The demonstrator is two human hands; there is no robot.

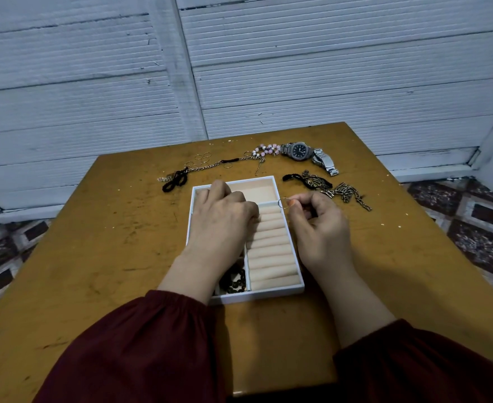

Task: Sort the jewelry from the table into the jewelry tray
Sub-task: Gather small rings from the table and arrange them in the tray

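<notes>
Where the scuffed, yellow-brown table (99, 257) ends, patterned floor tiles (478, 228) show on both sides, and pale ribbed wall panels (326, 68) stand just behind its far edge. Near the middle lies the white jewelry tray (261, 295), with bare tabletop left and right of it. Jewelry is strung along the far side: thin rings (203, 158), a pink bead bracelet (264, 149), a steel watch (299, 151), dark chains (344, 191). Any writing on the dial is too small to read. The left hand (222, 219) rests curled over the tray's left compartments; the right hand (316, 222) pinches a thin ring (283, 203) at the tray's right edge, above the ring rolls (271, 245).
</notes>
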